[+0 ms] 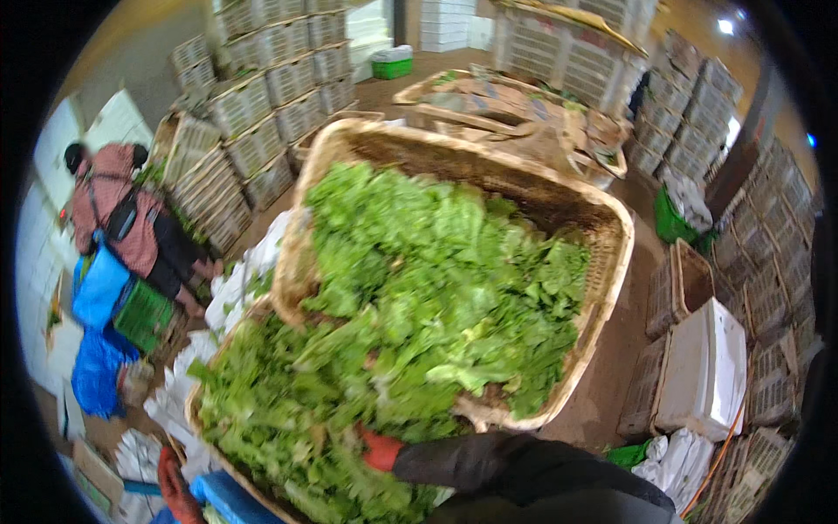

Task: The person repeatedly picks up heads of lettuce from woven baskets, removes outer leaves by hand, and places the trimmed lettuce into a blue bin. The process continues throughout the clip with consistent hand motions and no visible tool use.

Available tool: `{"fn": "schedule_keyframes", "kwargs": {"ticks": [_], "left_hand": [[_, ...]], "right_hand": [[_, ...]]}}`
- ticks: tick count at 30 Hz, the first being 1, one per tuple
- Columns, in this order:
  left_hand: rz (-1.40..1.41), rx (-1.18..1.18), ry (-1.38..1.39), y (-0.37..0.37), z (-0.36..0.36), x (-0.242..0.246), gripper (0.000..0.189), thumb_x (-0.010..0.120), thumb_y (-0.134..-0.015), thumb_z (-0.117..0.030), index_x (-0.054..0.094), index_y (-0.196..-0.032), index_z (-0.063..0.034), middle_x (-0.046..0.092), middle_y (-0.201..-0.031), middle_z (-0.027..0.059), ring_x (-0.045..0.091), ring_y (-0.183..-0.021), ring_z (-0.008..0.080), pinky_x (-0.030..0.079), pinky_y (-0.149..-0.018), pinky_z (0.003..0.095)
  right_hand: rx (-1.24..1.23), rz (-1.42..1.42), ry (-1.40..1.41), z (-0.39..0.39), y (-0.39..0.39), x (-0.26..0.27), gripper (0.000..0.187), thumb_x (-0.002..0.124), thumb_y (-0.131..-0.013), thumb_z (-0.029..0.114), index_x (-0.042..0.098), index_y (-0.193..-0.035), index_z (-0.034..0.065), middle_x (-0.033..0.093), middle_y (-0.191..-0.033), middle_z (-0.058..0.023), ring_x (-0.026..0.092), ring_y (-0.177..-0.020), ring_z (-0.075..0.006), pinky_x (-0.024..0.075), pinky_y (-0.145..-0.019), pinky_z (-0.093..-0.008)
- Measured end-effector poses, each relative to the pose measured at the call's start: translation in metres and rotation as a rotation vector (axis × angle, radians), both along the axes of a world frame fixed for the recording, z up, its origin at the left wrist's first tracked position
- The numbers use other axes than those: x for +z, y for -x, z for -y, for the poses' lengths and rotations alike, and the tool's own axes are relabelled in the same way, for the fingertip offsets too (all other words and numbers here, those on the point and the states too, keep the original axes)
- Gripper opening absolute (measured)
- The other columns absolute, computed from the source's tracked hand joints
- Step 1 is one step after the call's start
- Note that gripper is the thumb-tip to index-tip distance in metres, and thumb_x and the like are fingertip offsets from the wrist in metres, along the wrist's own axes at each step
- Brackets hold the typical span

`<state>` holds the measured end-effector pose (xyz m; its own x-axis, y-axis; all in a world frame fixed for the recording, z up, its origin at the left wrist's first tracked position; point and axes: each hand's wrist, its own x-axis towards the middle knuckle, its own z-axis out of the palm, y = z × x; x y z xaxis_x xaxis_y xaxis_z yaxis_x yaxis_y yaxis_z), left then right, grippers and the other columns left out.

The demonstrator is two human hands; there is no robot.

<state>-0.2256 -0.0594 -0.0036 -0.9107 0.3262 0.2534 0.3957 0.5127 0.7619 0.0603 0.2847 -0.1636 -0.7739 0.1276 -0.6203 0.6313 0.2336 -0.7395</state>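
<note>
My right hand (pixel 380 450), in a red glove under a dark sleeve, reaches into leafy green lettuce (pixel 281 406); leaves hide its fingers. The lettuce fills a lower plastic crate (pixel 191 409). Above it, a larger dirty white plastic crate (pixel 615 281) holds more lettuce (pixel 406 229) and meets the lower crate where leaves spill across the rim. My left hand (pixel 175 481), also red-gloved, is at the lower left, outside the lower crate and beside a blue item (pixel 229 501). Whether it holds anything is unclear.
At left a person in a checked top (pixel 118 203) bends beside a green crate (pixel 145 314). Stacked plastic crates (pixel 252 118) stand behind, and more (pixel 772 262) line the right. A white foam box (pixel 700 373) sits at right. White sacks (pixel 252 262) lie left of the lettuce crates.
</note>
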Motion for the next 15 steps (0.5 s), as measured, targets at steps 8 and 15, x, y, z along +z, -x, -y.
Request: {"fn": "schedule_keyframes", "kwargs": {"ticks": [8, 15], "left_hand": [[0.031, -1.019, 0.168, -0.160, -0.525, 0.035, 0.033, 0.060, -0.096, -0.020, 0.064, -0.124, -0.0056, 0.067, -0.120, 0.0147, 0.062, -0.112, 0.0263, 0.044, -0.099, 0.0359], [-0.394, -1.372, 0.543, -0.336, -0.806, -0.045, 0.082, 0.062, -0.083, -0.065, 0.046, -0.142, -0.0107, 0.043, -0.151, 0.0077, 0.039, -0.138, 0.0309, 0.029, -0.114, 0.0370]], "right_hand": [[-0.206, -0.447, 0.763, -0.202, -0.127, 0.151, 0.055, 0.049, -0.101, 0.026, 0.031, -0.153, 0.0200, 0.068, -0.110, -0.0146, 0.059, -0.044, -0.0142, 0.0534, -0.045, -0.0279], [-0.430, -0.737, 0.911, -0.254, -0.180, 0.204, 0.052, 0.053, -0.098, 0.025, 0.044, -0.145, 0.0041, 0.072, -0.088, -0.0105, 0.053, -0.048, -0.0064, 0.0431, -0.046, -0.0211]]}}
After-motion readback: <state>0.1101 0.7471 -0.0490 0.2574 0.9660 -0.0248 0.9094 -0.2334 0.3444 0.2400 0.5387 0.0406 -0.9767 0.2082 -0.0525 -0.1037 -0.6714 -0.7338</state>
